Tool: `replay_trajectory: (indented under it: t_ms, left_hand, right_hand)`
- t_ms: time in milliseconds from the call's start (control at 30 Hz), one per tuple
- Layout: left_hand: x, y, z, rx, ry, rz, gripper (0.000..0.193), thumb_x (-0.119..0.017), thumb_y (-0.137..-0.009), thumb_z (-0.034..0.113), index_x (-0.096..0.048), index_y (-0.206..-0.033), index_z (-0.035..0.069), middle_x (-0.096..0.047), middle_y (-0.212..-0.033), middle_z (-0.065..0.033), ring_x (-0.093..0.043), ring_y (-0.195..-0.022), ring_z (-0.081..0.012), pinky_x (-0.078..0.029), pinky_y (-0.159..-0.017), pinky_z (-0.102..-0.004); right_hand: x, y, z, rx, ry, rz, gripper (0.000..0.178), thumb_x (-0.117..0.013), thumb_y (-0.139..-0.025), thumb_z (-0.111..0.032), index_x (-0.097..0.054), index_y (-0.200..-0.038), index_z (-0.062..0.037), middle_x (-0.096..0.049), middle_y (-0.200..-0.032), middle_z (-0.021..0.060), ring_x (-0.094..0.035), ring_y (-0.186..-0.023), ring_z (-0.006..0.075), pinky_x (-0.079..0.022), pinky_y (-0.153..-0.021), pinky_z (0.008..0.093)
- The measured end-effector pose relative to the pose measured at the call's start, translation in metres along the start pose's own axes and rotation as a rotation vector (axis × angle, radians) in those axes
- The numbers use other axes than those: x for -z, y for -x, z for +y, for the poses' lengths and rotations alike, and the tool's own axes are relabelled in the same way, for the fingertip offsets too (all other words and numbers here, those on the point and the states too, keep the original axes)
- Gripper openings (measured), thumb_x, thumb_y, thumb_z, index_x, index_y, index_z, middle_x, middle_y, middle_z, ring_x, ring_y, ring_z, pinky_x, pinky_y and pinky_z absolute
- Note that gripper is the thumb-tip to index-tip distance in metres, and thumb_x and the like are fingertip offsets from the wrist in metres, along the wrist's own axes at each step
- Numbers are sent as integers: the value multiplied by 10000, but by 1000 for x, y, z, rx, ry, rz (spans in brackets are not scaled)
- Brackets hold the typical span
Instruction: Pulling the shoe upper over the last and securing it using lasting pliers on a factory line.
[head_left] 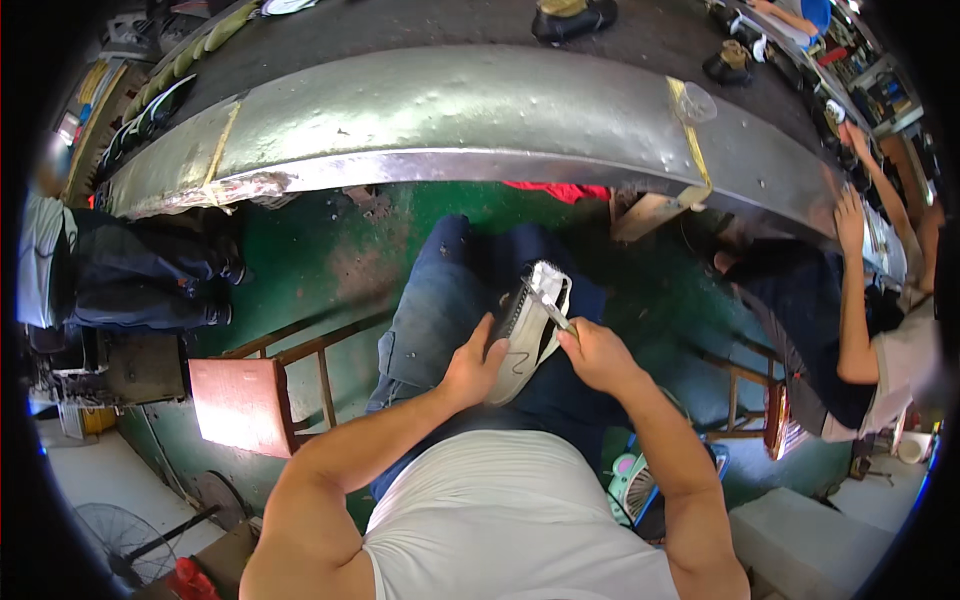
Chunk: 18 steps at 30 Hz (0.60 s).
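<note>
A pale off-white shoe upper (pixel 517 362), with a dark row of lacing or stitching along one side, lies sole-end unseen across my lap between my knees. My left hand (pixel 474 366) grips its left side, the thumb and fingers pressed against the edge. From the right, my right hand (pixel 600 355) is closed round the handle of a slim metal hand tool (pixel 549 305). The tool's tip reaches the upper part of the shoe near its opening. Its exact kind is too small to make out. My fingers partly hide the handle.
Ahead runs a long conveyor bench with a dented metal edge (pixel 400 110); dark shoes (pixel 574 20) sit on its belt. A stool (pixel 240 405) stands left, a small fan (pixel 632 485) right. One person (pixel 130 265) is at left; another person's arm (pixel 855 290) reaches the bench at right.
</note>
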<state>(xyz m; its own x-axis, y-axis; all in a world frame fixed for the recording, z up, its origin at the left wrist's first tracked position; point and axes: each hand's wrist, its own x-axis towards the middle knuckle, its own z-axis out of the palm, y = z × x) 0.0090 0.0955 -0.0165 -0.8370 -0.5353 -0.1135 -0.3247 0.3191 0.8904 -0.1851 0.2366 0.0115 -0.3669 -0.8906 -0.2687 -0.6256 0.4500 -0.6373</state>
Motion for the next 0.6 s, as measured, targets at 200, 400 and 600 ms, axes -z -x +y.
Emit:
replay_trajectory:
  t_ms: [200,400,600]
  left_hand:
    - [-4,11,-15,226,215,-102,763,-666,-904,225,-301,-1527,-20,-599,-1297,-306,-587,-1250,-361,-439,-1065,-355]
    - [30,-4,20,332,-183,-472,1117,-738,-794,265,25,-1596,115,-633,-1234,-292,-630,-1143,-416,-476,-1016,-415]
    - [98,-29,83,-87,-280,-41,692,-802,-730,125,-490,-1338,12,-721,-1002,-220,-732,-881,-325,-573,-786,-364]
  right_hand:
    - [-8,30,-11,23,-211,8,399,-494,-1017,-371,-590,-1002,16,-669,-898,257,-640,-887,458,-499,-768,511]
    - [-21,50,13,-153,-417,-20,293,-545,-1010,-281,-593,-1014,8,-677,-830,170,-671,-782,296,-519,-750,376]
    - [-56,81,32,-118,-934,266,211,-592,-994,-195,-577,-1113,-21,-646,-884,35,-590,-803,107,-489,-732,277]
